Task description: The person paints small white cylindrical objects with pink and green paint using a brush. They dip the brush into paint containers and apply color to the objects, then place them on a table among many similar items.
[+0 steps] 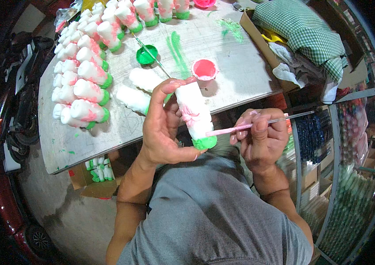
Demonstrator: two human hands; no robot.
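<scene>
My left hand holds a white moulded candle-like cylinder at its two ends, between fingers and thumb. Its lower end is green, and pink paint covers a raised relief on its side. My right hand pinches a thin paintbrush, whose pink-coated tip touches the white surface just above the green end. Beyond my hands, a small cup of pink paint stands near the table's edge. A green paint lid has another brush lying across it. Two white pieces with little or no pink lie beside my left hand.
Rows of painted white, pink and green cylinders fill the left and far side of the table. A cardboard box with checked cloth sits at right. Below is a carton of pieces; shelves stand at right.
</scene>
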